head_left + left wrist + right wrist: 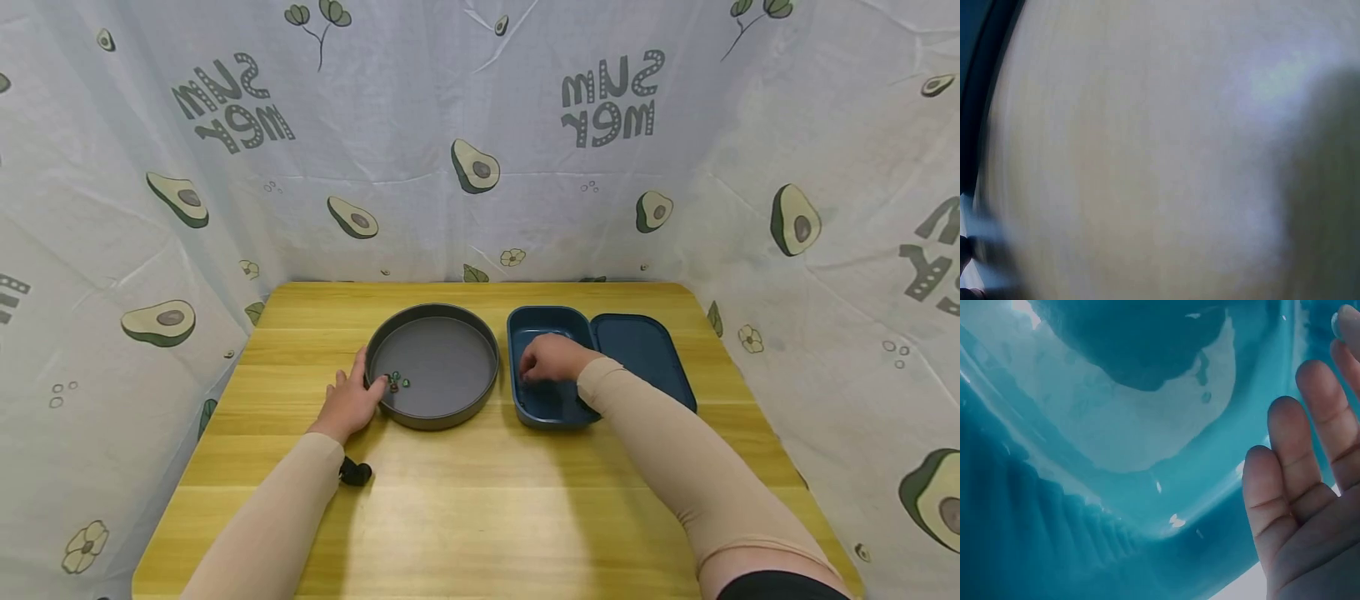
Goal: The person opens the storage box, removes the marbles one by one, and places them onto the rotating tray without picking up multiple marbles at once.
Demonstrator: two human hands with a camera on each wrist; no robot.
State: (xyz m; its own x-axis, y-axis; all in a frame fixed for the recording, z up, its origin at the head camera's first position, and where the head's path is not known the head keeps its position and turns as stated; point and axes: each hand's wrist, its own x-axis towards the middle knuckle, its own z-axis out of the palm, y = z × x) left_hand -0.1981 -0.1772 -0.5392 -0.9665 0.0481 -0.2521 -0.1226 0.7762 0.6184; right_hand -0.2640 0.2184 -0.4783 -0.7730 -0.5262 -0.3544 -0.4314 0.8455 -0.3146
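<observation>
My left hand (351, 406) grips the left rim of a round grey pan (442, 358), thumb over the inside and the other fingers along the outer wall. Several small green and reddish pieces (395, 382) lie in the pan beside that thumb. My right hand (555, 358) reaches down into a blue rectangular box (551, 317), its fingers bent toward the floor of it. In the right wrist view the fingers (1294, 456) curve over the glossy blue inside; I cannot tell whether thumb and index fingertip hold something. Mostly blurred table fills the left wrist view.
A flat blue lid (641, 354) lies against the box's right side. Both containers stand side by side toward the far edge of the wooden table (465, 525). A printed white curtain (420, 108) hangs around the back and sides. A black device (354, 472) sits at my left wrist.
</observation>
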